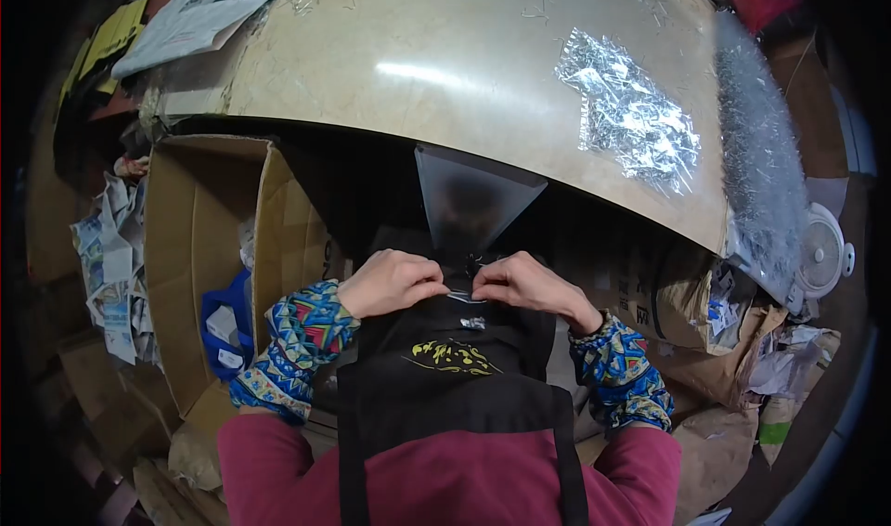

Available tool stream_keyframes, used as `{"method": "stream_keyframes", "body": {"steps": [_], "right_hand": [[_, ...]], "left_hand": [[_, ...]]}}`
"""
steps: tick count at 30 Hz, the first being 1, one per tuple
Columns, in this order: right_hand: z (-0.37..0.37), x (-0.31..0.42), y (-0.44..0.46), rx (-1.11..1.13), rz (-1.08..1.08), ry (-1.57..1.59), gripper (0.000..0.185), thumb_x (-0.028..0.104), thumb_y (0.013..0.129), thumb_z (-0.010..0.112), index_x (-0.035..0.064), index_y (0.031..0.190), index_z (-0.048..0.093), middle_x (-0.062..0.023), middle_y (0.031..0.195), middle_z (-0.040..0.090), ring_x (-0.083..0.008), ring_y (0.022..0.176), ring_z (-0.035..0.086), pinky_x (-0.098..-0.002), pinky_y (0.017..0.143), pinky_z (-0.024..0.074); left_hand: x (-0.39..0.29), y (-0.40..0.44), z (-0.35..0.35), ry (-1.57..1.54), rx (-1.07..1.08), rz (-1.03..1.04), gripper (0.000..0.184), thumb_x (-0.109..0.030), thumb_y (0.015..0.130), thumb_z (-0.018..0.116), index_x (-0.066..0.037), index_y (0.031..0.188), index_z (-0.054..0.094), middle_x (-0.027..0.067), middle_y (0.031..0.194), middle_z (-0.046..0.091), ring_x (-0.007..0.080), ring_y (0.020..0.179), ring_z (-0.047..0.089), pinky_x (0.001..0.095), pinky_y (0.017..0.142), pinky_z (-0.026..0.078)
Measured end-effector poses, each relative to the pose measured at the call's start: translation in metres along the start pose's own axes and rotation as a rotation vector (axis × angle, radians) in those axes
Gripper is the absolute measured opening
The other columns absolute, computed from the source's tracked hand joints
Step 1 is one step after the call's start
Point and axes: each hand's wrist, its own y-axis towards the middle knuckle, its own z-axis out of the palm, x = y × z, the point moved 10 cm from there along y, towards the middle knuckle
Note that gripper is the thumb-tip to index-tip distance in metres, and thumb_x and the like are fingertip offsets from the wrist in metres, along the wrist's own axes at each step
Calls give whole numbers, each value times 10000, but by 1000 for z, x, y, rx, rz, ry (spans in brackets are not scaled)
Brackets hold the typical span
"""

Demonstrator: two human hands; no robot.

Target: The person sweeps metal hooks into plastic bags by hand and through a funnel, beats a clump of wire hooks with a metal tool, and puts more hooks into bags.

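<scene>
Beside the shiny beige tabletop [371,94], an open brown cardboard box [172,266] holds a bright blue bag [243,296]; at the tabletop's near side, left hand [392,282] and right hand [529,286] pinch a small silvery strip [461,296] between them (details blurred)

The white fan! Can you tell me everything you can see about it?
The fan is small, round and white, and looks like plastic. A cage of thin bars covers its front, with a pale round piece in the middle. A little knob sticks out at one side. It stands by the corner of the table, next to the shiny heap. I can't tell if it is spinning, or what it rests on. No hand touches it.
</scene>
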Motion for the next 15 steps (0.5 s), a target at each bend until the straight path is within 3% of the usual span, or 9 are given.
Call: {"method": "stream_keyframes", "body": {"steps": [3, 7, 10, 15], "right_hand": [[1, -17, -6, -126, -95, -388, 154, 151, 864, 665, 13, 933, 671, -143, 829, 665, -358, 760, 639, -409, 644, 503], [-19, -1, -14, -380, -137, -478, 125, 108, 857, 637, 29, 953, 654, -125, 769, 620, -316, 717, 637, -408, 602, 497], [-23, 6, -14, -387, -117, -523, 136, 71, 827, 629, 34, 955, 656, -121, 739, 592, -304, 706, 635, -407, 594, 495], [-22, 13, -17, -396, -120, -585, 168, 63, 800, 639, 39, 966, 657, -119, 732, 580, -315, 679, 618, -405, 578, 483]], "left_hand": [[13, -1, 13, 258, 21, -4, 123, -174, 870, 663, -56, 898, 642, 112, 855, 645, 305, 789, 645, 392, 672, 514], [21, 0, -10, 199, -324, 132, 86, -66, 853, 680, -21, 922, 655, 139, 887, 673, 295, 805, 676, 364, 707, 551], [43, -4, -9, -20, -348, -25, 97, -76, 854, 692, 2, 900, 658, 142, 891, 682, 289, 796, 683, 340, 699, 551], [37, -8, -15, -11, -429, -15, 112, -86, 843, 713, 3, 900, 675, 130, 857, 694, 281, 763, 692, 330, 659, 546]]}}
